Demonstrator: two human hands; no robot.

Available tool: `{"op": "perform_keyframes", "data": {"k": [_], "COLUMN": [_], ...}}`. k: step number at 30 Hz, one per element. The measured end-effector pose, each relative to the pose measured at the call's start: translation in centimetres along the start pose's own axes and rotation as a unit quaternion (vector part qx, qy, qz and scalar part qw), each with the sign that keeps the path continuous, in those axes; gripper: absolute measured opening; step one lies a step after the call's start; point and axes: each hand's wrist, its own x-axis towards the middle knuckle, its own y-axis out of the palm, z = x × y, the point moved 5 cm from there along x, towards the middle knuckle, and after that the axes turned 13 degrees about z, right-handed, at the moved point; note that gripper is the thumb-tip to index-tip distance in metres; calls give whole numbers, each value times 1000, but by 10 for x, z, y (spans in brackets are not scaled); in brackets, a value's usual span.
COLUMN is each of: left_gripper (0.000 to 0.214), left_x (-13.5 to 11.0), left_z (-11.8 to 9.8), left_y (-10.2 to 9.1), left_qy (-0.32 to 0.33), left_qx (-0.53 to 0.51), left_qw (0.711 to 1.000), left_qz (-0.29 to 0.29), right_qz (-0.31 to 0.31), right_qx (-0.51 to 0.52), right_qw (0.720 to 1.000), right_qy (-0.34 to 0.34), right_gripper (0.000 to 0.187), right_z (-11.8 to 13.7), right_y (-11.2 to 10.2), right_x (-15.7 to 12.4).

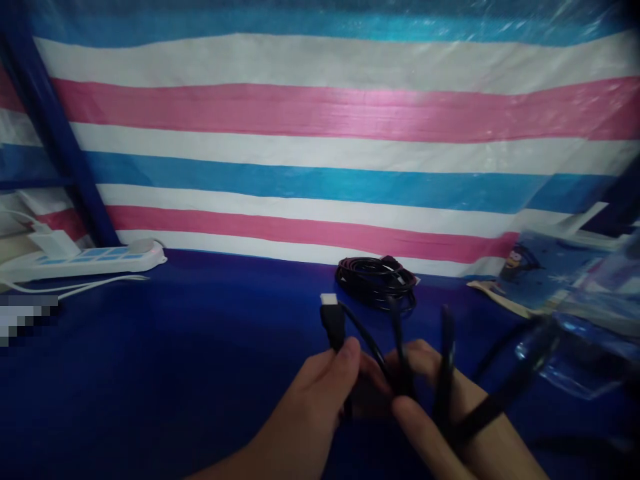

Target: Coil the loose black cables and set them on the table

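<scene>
My left hand [317, 387] is closed on a black cable near its plug [333, 327], the thumb pressed against it. The plug points up and away and has a flat, pale metallic tip, like an HDMI connector. Loops of the black cable [445, 360] pass through my right hand [463, 390], whose fingers and thumb are curled around them. These loops stick up and out to the right and are blurred by motion. Beyond my hands, a second coiled black cable [375, 283] lies on the blue table near the striped sheet.
A white power strip [100, 259] with a plugged-in white adapter [55, 243] and white cords lies at the left. At the right are a blue printed package [545, 267] and clear plastic wrapping [585, 353]. A striped sheet [300, 113] hangs behind the blue table [175, 373].
</scene>
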Motion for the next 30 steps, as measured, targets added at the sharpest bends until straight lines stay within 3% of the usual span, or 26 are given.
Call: {"op": "perform_keyframes", "data": {"k": [3, 9, 11, 14, 17, 19, 20, 22, 23, 24, 25, 28, 29, 30], "left_gripper": [50, 42, 36, 23, 32, 32, 30, 27, 25, 24, 22, 19, 18, 18], "left_x": [2, 4, 5, 8, 9, 8, 7, 7, 8, 8, 7, 2, -1, -3], "left_z": [7, 15, 12, 2, -13, -24, -30, -41, -45, -47, -49, -41, -36, -29], "left_y": [1, 5, 8, 11, 1, -11, -17, -21, -21, -18, -14, 6, 13, 19], "left_qy": [-8, -26, -39, -40, -17, 10, 29, 74, 94, 106, 113, 66, 37, 6], "left_qx": [-92, -93, -63, 4, 18, -3, -17, -50, -72, -93, -111, -139, -141, -145], "left_qw": [996, 994, 997, 999, 999, 994, 990, 984, 984, 983, 984, 988, 987, 984], "left_qz": [-10, -44, -26, 17, -34, -110, -140, -153, -137, -115, -87, 27, 66, 100], "right_qz": [3, 7, 5, -1, -30, -23, 2, 88, 138, 177, 204, 217, 200, 180], "right_qx": [-212, -442, -472, -463, -435, -375, -318, -140, -20, 108, 234, 498, 530, 531], "right_qw": [972, 886, 870, 872, 873, 894, 921, 982, 990, 974, 938, 810, 792, 793], "right_qy": [-105, -139, -143, -161, -217, -244, -227, -94, 0, 90, 154, 220, 229, 240], "right_gripper": [17, 51, 56, 59, 52, 42, 42, 50, 56, 59, 61, 54, 47, 40], "right_z": [10, 25, 28, 31, 36, 35, 29, 6, -9, -23, -32, -36, -36, -37], "right_y": [2, 11, 9, 0, -11, -13, -11, -2, 7, 16, 25, 37, 36, 33], "right_x": [6, 10, 12, 13, 9, 6, 7, 15, 18, 19, 18, 19, 19, 19]}}
